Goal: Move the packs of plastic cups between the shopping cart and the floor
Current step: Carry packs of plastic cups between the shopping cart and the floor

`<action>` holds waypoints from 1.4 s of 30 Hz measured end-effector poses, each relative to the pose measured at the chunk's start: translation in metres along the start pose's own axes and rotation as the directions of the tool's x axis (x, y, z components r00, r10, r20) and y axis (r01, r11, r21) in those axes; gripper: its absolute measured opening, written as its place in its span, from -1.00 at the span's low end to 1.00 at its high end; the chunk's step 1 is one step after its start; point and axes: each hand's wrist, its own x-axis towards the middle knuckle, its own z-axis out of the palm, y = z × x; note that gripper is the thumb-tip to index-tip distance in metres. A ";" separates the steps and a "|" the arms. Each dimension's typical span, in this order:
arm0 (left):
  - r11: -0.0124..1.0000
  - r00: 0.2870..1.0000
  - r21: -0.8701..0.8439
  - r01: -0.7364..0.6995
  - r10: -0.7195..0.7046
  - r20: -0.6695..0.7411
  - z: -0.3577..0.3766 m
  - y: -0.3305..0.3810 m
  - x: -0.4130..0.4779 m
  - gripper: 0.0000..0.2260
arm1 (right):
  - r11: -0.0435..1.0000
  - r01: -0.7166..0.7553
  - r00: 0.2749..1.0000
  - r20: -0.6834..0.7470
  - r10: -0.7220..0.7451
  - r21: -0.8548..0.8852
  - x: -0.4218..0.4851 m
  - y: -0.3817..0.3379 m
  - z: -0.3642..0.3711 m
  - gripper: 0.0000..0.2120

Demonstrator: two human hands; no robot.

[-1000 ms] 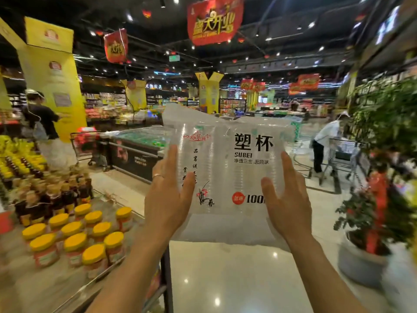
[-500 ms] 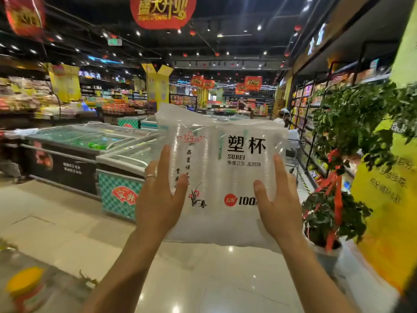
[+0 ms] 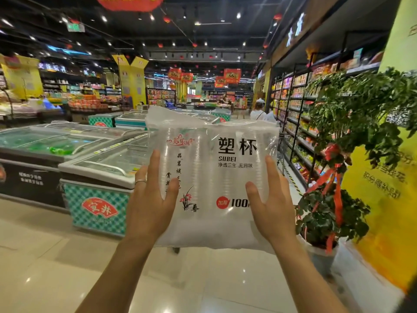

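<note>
- A clear pack of plastic cups (image 3: 212, 177) is held upright in mid-air at chest height, its printed face toward the viewer.
- The left hand (image 3: 149, 206) and right hand (image 3: 273, 208) press flat against its two sides, fingers straight and thumbs on the front, likely squeezing so the slippery wrap cannot slide.
- Below lies the glossy floor (image 3: 45, 267); no shopping cart is in view.
- Chest freezers (image 3: 99, 177) stand to the left, a potted plant (image 3: 327, 213) to the right.
</note>
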 end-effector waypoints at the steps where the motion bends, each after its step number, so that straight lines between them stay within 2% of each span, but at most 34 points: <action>1: 1.000 1.000 0.003 -0.002 0.002 -0.002 0.011 -0.003 0.009 -0.38 | 1.000 0.002 1.000 -0.002 -0.002 -0.002 0.011 0.008 0.008 -0.37; 18: 0.997 0.997 0.066 -0.041 0.046 -0.067 0.251 -0.016 0.226 -0.37 | 0.991 0.062 0.998 -0.021 -0.060 0.122 0.271 0.185 0.144 -0.37; 28: 0.995 0.995 0.102 -0.021 0.031 -0.099 0.350 -0.036 0.320 -0.37 | 0.988 0.081 0.996 0.022 -0.084 0.134 0.379 0.253 0.214 -0.38; 34: 0.995 0.993 0.095 -0.018 0.028 -0.110 0.406 -0.071 0.381 -0.36 | 0.987 0.073 0.997 0.022 -0.077 0.144 0.436 0.285 0.274 -0.39; 42: 0.999 0.994 0.039 0.006 -0.002 -0.108 0.482 -0.151 0.505 -0.36 | 0.990 0.085 0.996 0.013 -0.087 0.115 0.540 0.312 0.395 -0.38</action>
